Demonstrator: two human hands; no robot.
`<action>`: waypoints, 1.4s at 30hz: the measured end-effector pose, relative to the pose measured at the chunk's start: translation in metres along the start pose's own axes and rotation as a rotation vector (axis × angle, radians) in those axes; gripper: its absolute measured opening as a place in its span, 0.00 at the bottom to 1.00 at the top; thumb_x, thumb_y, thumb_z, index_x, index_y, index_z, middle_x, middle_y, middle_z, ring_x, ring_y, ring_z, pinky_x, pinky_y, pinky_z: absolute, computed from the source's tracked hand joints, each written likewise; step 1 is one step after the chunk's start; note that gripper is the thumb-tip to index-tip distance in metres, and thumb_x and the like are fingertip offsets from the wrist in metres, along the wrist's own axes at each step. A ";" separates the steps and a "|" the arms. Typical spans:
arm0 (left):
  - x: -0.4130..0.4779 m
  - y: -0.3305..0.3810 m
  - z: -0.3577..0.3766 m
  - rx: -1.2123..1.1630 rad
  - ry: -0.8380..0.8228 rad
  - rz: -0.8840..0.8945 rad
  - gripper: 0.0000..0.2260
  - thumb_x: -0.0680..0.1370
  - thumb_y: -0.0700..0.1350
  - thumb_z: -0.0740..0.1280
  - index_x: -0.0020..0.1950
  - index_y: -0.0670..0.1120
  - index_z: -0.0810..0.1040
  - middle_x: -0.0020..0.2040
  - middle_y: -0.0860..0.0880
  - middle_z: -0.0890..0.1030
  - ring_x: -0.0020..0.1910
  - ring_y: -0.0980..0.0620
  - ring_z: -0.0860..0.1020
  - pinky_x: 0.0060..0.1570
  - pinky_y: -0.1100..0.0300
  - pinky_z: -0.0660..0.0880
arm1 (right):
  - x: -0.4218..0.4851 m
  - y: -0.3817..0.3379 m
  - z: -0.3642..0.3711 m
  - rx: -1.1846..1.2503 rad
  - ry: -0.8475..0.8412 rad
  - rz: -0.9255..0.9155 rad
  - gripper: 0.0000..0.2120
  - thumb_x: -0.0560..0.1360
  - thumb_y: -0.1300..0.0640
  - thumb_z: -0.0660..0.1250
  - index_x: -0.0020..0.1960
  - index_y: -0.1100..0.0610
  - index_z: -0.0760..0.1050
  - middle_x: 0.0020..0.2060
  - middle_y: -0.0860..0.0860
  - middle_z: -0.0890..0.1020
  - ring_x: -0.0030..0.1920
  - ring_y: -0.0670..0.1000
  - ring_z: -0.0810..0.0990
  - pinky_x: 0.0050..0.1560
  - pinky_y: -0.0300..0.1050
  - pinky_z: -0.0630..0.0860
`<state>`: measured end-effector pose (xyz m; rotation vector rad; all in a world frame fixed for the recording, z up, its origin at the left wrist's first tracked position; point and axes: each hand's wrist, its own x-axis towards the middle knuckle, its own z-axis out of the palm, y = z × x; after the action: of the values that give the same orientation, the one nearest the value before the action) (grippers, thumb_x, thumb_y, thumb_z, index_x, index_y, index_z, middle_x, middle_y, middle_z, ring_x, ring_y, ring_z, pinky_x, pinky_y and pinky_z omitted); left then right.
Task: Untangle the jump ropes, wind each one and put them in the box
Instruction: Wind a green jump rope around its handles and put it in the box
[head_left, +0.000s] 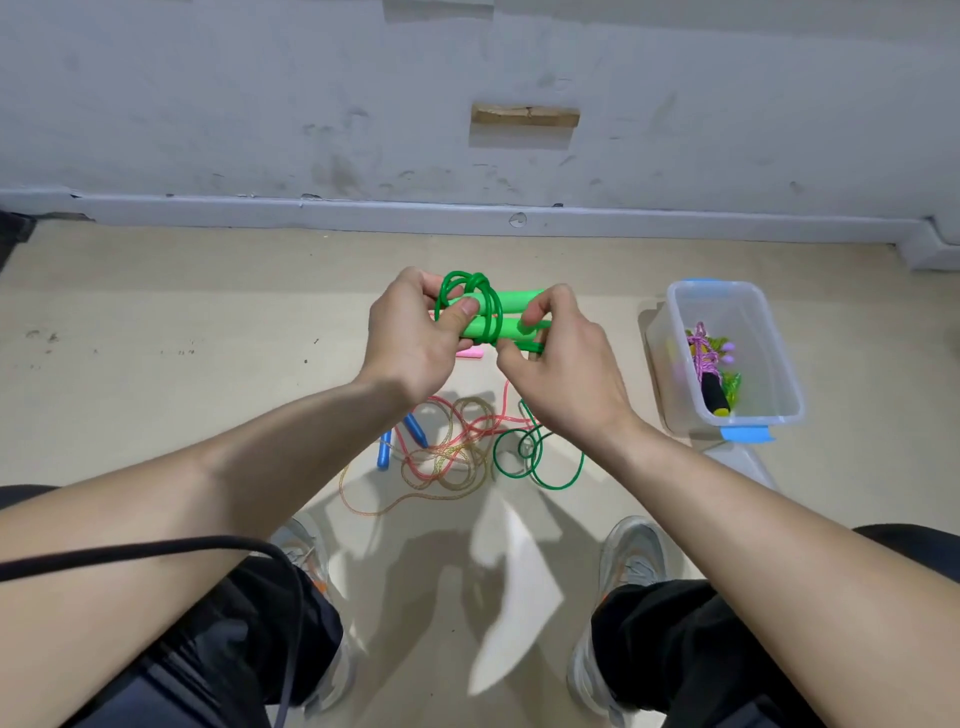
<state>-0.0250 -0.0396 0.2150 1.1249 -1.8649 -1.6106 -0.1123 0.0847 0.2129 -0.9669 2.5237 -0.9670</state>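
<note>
My left hand (415, 338) grips the two green handles (506, 312) of the green jump rope, thumb on top, with several turns of green cord (467, 291) wound round them. My right hand (561, 358) pinches the handles' other end and the cord. The loose green cord (540, 457) hangs down to the floor in loops. On the floor below lies a tangle of pink and yellow cords (452, 452) with blue handles (415, 431). A pink handle (470, 353) peeks out under my left hand. The clear plastic box (789, 384) stands at the right and holds a wound purple rope (706, 358).
The wall and its skirting (467, 213) run across the back. The box's lid (748, 462) lies on the floor beside the box. My two shoes (634, 551) and knees frame the floor in front. A black cable (156, 551) crosses my left forearm.
</note>
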 end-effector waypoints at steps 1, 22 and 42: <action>-0.001 -0.001 0.001 0.007 -0.004 0.010 0.06 0.79 0.39 0.69 0.53 0.40 0.74 0.54 0.41 0.78 0.42 0.47 0.84 0.34 0.64 0.80 | 0.000 0.001 0.000 0.018 -0.006 -0.008 0.10 0.74 0.51 0.67 0.53 0.50 0.69 0.38 0.50 0.82 0.38 0.55 0.78 0.38 0.49 0.72; -0.004 0.003 -0.005 -0.242 -0.255 -0.225 0.11 0.79 0.45 0.70 0.62 0.50 0.79 0.60 0.42 0.80 0.42 0.46 0.86 0.41 0.62 0.81 | 0.003 0.008 0.002 0.133 -0.119 -0.110 0.11 0.78 0.58 0.67 0.57 0.49 0.83 0.40 0.39 0.83 0.38 0.39 0.77 0.42 0.36 0.69; 0.016 -0.013 -0.005 -0.265 0.050 -0.207 0.11 0.78 0.40 0.72 0.59 0.43 0.77 0.61 0.40 0.76 0.45 0.42 0.84 0.39 0.56 0.83 | -0.012 -0.010 0.012 -0.073 -0.404 -0.072 0.13 0.80 0.53 0.56 0.37 0.49 0.67 0.29 0.48 0.72 0.33 0.50 0.72 0.50 0.54 0.75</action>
<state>-0.0266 -0.0549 0.2009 1.2582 -1.4892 -1.8593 -0.0929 0.0818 0.2105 -1.1495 2.2094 -0.6232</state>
